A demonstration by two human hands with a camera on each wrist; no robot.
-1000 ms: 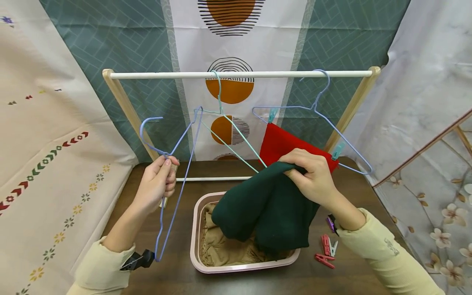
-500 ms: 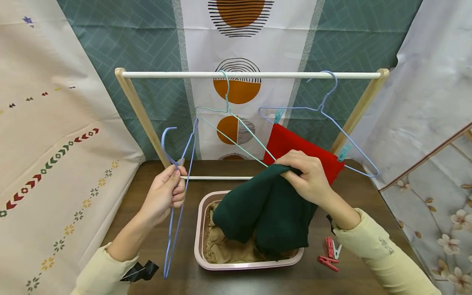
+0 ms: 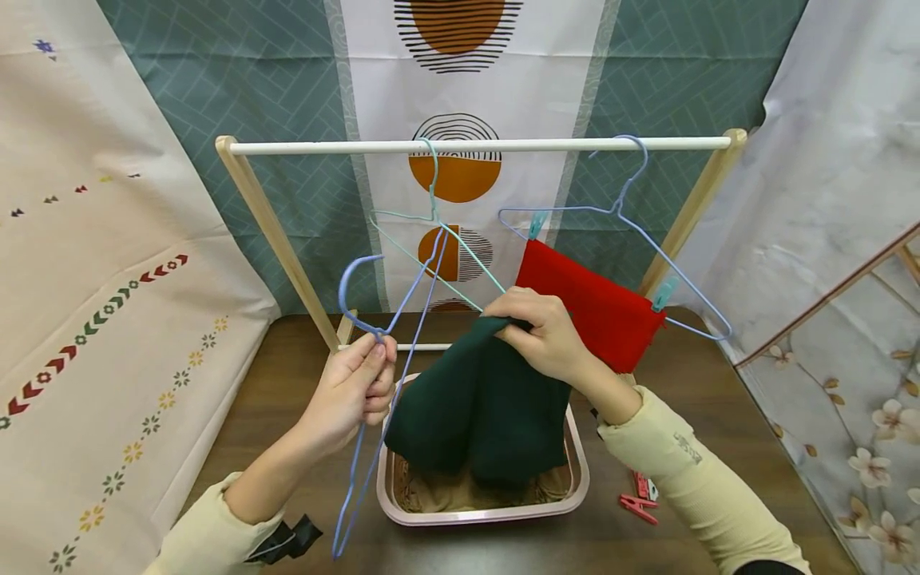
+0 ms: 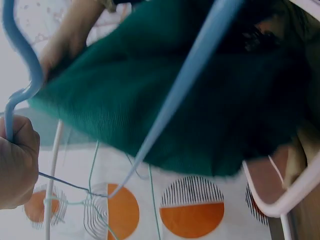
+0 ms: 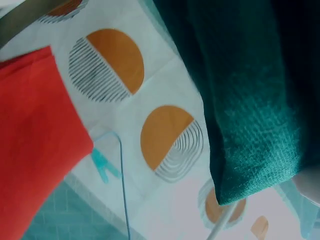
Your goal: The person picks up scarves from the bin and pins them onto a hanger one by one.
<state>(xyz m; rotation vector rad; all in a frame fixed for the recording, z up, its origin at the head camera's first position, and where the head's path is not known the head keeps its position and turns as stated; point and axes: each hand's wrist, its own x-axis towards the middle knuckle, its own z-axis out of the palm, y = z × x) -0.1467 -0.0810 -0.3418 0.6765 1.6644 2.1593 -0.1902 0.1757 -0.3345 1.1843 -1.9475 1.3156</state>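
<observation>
My left hand (image 3: 358,389) grips a blue wire hanger (image 3: 411,351) at the neck below its hook, the hanger turned nearly edge-on. With thumb and fingers my right hand (image 3: 535,327) pinches the top of a dark green cloth (image 3: 481,407), which hangs in folds over a pink plastic basin (image 3: 474,517). In the left wrist view the hanger's wire crosses in front of the green cloth (image 4: 150,90). Most of the right hand is out of the right wrist view, where the cloth (image 5: 245,115) fills the right side. Tan cloth (image 3: 446,493) lies inside the basin.
Behind stands a wooden rack with a white rail (image 3: 323,148). A mint hanger (image 3: 434,184) hangs bare mid-rail; a blue hanger (image 3: 625,200) at right carries a red cloth (image 3: 585,299) on teal clothespins (image 3: 664,294). Red clothespins (image 3: 638,507) lie on the brown table right of the basin.
My left hand has moved right with the blue hanger, toward the green cloth. My right hand has shifted left with the cloth, uncovering more of the red cloth.
</observation>
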